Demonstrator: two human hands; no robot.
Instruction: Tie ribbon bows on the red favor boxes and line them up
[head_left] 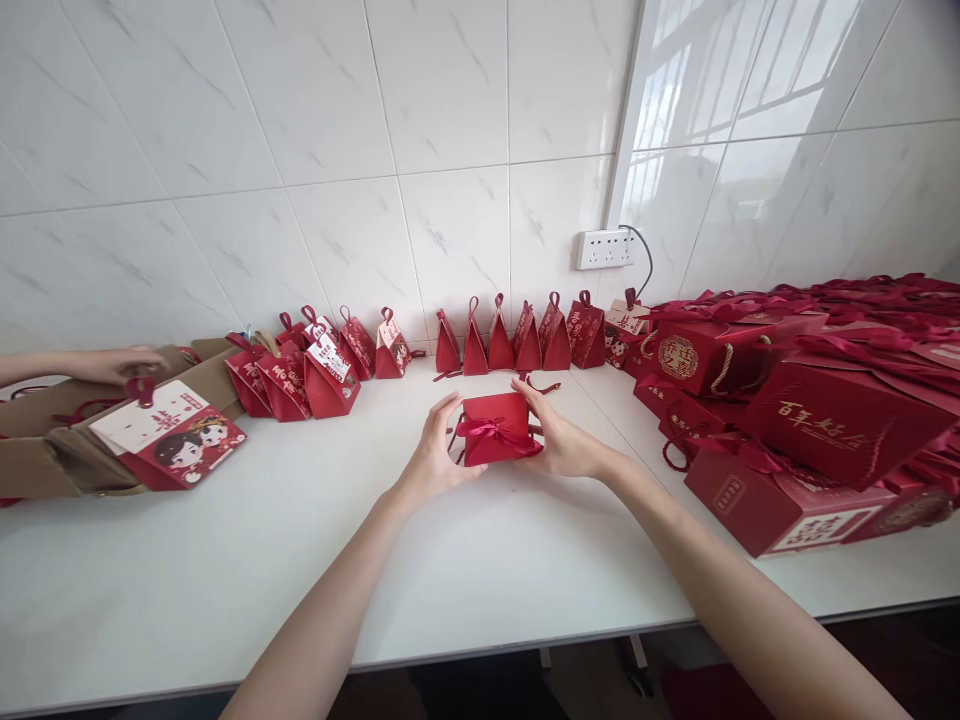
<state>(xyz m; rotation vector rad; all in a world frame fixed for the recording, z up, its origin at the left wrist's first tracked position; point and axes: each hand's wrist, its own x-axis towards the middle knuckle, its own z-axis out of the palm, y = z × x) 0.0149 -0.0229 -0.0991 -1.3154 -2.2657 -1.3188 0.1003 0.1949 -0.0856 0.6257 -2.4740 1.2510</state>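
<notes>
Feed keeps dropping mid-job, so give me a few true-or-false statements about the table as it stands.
1. The left hand and the right hand both hold the small red box with a ribbon. True.
2. The pointed red boxes by the wall lie flat in a heap. False: the pointed red boxes stand upright in a row.
3. A co-worker's hand rests on brown paper at far left. True.
4. The large red boxes are stacked on the left. False: the large red boxes are on the right.
</notes>
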